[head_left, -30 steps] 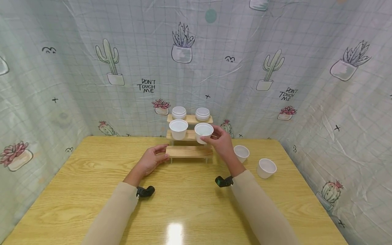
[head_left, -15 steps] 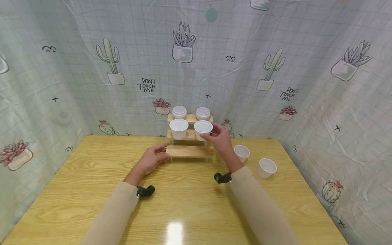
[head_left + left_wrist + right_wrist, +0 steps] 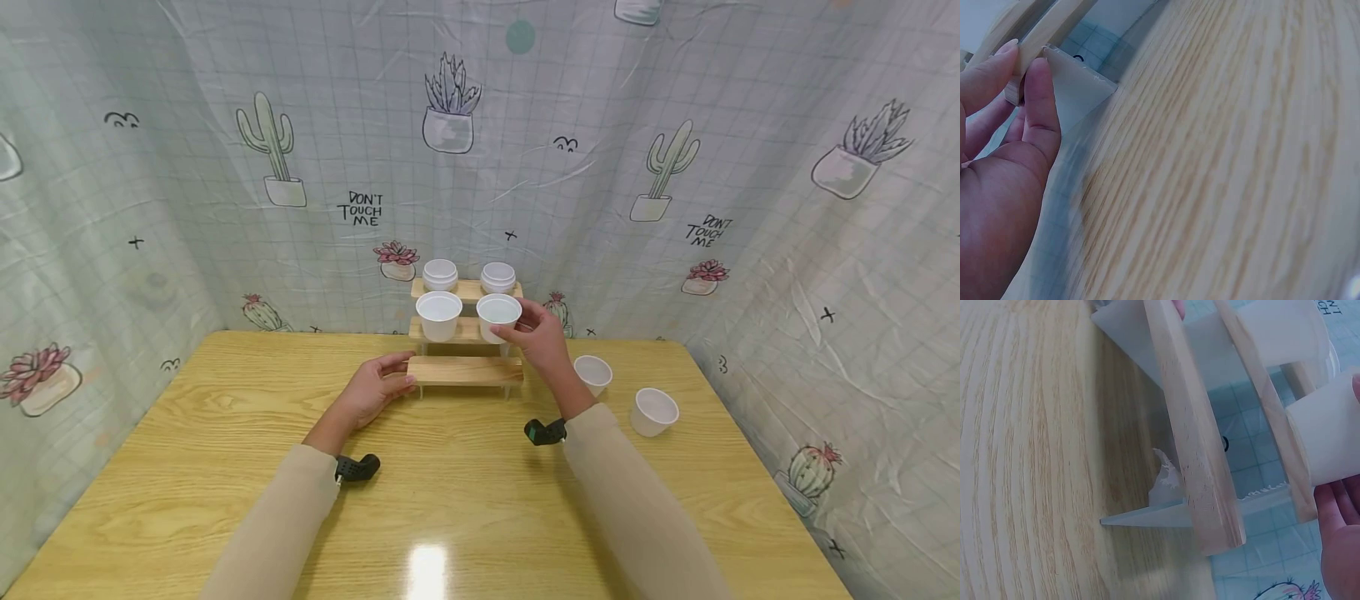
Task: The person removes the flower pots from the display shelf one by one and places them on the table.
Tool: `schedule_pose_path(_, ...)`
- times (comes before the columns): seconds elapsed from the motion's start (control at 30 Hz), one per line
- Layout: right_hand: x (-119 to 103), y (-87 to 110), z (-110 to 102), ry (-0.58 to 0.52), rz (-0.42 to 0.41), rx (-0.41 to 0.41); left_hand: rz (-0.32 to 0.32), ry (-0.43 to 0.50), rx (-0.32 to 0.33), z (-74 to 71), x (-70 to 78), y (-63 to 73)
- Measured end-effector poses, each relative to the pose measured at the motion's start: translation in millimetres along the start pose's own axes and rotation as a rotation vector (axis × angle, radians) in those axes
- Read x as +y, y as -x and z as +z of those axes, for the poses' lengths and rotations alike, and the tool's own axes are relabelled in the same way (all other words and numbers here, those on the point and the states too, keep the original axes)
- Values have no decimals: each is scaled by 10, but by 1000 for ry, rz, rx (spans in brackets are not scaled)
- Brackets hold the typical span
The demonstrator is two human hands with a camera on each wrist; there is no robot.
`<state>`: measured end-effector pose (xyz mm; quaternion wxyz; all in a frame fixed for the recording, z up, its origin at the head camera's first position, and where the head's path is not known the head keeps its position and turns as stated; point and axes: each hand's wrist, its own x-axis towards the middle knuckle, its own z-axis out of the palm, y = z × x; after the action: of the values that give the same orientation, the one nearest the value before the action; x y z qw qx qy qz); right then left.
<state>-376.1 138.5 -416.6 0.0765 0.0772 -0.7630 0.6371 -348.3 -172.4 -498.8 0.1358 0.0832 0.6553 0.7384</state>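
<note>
A three-tier wooden display stand (image 3: pixel 465 372) is in the middle of the head view. My left hand (image 3: pixel 367 392) pinches the left end of its lowest board; the left wrist view shows fingers and thumb on either side of the board end (image 3: pixel 1041 47). On the right of the middle board sits a white plastic cup (image 3: pixel 498 312), gripped at its right side by my right hand (image 3: pixel 545 340). In the right wrist view that cup (image 3: pixel 1329 431) has its base against the middle board (image 3: pixel 1269 412). A matching cup (image 3: pixel 438 318) stands to its left.
On the top board are white cups at left (image 3: pixel 440 274) and right (image 3: pixel 498 277). Two more, a nearer cup (image 3: pixel 654 411) and a farther cup (image 3: pixel 593 373), stand on the wooden table (image 3: pixel 450 500) at right. A printed curtain (image 3: pixel 322 125) hangs behind.
My right hand has shifted the cup slightly back on the middle board, level with the cup at its left. My left hand keeps its hold on the lowest board.
</note>
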Motion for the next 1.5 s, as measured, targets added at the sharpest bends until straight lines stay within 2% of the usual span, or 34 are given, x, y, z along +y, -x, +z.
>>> schedule_pose_path(0.8, -10, -12, 13, -5, -9, -2, -3, 6, -2, 7, 15, 25)
schedule_pose_path(1.5, -44, 15, 23, -58, 5, -25, -4, 9, 6, 3, -4, 8)
